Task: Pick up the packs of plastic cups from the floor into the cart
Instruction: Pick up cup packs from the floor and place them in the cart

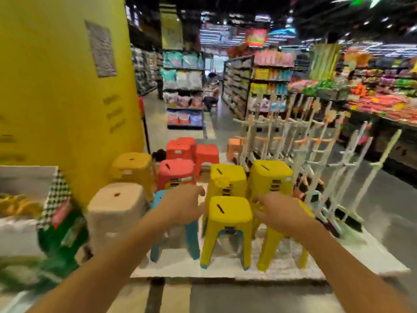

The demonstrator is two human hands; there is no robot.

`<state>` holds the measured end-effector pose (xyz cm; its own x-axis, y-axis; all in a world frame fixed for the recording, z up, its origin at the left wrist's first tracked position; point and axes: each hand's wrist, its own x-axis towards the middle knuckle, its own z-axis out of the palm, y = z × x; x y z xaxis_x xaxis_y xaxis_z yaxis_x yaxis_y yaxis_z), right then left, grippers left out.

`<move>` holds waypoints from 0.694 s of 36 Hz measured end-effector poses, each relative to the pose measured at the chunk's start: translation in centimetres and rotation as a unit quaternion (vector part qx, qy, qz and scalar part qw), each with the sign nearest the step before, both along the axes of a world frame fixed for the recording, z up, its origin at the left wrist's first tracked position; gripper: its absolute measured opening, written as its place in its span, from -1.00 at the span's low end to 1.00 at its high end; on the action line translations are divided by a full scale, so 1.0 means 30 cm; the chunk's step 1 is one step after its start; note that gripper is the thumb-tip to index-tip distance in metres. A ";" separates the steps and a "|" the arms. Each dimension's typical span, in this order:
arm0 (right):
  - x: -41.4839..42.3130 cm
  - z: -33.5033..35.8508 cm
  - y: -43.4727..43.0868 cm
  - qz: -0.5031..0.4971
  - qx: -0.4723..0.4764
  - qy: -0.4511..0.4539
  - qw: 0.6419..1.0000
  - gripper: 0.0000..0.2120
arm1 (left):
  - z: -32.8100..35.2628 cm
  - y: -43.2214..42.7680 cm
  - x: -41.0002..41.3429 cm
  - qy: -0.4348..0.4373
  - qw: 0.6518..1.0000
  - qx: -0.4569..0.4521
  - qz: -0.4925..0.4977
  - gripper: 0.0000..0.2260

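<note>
Left forearm point(108, 256), right forearm point(352, 263): bare from wrist to frame edge (picture cuts both near elbow). Forearms taper toward wrist. Left grip point(180, 206), right grip point(282, 214): bare too. Motion blur smears fingers point(200, 191); finer marks on skin unreadable.

Head view: looking out from the person's head, facing forward and somewhat down.
Near field: taking in the left hand point(180, 206) and right hand point(282, 214), close, low centre.
Middle: facing plastic stools point(228, 213) just beyond them.
Far: reaching down a shop aisle point(222, 129), yellow pillar point(63, 98) filling the left.
Overlap: one view covering everything.
</note>
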<state>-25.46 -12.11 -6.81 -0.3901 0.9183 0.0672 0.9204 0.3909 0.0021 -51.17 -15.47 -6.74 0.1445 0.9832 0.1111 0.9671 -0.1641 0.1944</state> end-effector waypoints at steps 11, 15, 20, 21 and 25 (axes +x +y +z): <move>-1.060 -0.045 0.046 0.251 0.011 -0.010 0.968 -0.69 | -0.031 -0.371 -0.918 -0.012 0.968 0.000 0.249 -0.65; -1.403 -0.066 -0.020 0.327 -0.008 -0.006 0.945 -0.64 | -0.029 -0.554 -1.159 -0.016 0.948 -0.005 0.318 -0.69; -1.756 -0.083 -0.113 0.421 -0.018 0.007 0.907 -0.71 | -0.053 -0.729 -1.388 -0.006 0.911 -0.019 0.412 -0.66; -1.820 -0.086 -0.129 0.436 -0.019 0.000 0.900 -0.73 | -0.059 -0.751 -1.429 -0.008 0.904 -0.022 0.427 -0.66; -2.050 -0.114 -0.145 0.492 -0.013 -0.004 0.870 -0.76 | -0.078 -0.796 -1.555 -0.013 0.876 -0.028 0.482 -0.66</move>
